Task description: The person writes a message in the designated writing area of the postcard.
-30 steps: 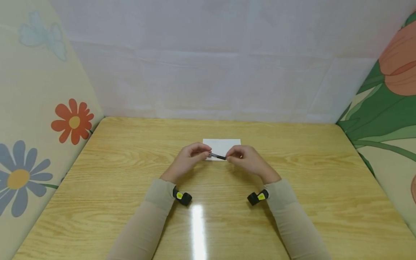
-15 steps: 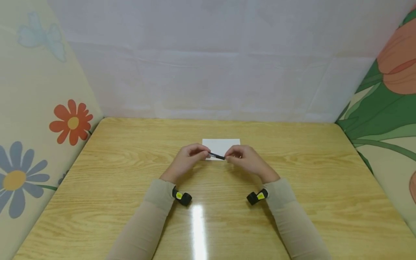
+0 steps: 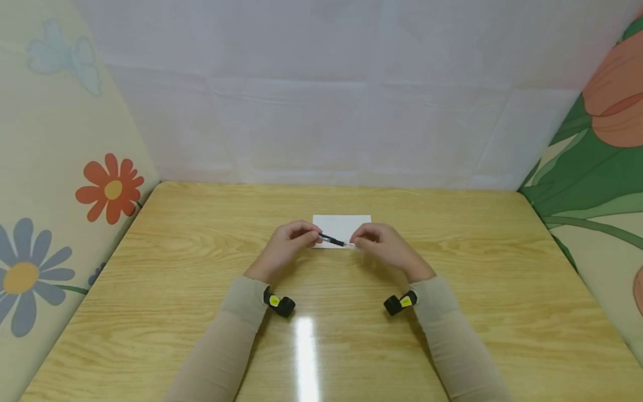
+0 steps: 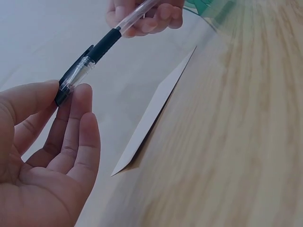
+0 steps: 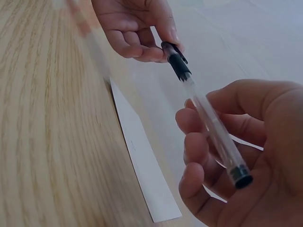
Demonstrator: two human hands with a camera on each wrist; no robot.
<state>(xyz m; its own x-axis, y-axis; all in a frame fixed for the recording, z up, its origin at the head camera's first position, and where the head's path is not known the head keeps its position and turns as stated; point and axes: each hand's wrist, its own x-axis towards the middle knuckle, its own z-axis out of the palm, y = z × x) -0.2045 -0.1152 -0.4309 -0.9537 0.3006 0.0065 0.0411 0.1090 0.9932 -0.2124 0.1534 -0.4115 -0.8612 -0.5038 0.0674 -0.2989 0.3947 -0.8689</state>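
A capped pen [image 3: 332, 240] with a clear barrel and black grip spans the two hands, raised above a white sheet of paper [image 3: 337, 223]. At its cap end, the left hand [image 3: 283, 250] pinches the cap [image 4: 75, 75], which has a black clip, between thumb and fingertips. The right hand [image 3: 390, 252] holds the clear barrel [image 5: 215, 127] with thumb and curled fingers; the black end plug [image 5: 241, 177] points back toward the palm. Between the hands the black grip [image 4: 105, 46] is exposed, partly beside the clear part of the cap.
The paper lies flat on a wood-grain table [image 3: 201, 223], its near edge partly behind the hands. A white cloth wall [image 3: 301, 111] stands at the back, with flower-patterned panels on both sides. Each wrist carries a small black camera [image 3: 286, 306].
The hands have moved slightly apart, left hand leftward and right hand rightward. Clear barrel now shows between the black grip and the right fingers in the head view.
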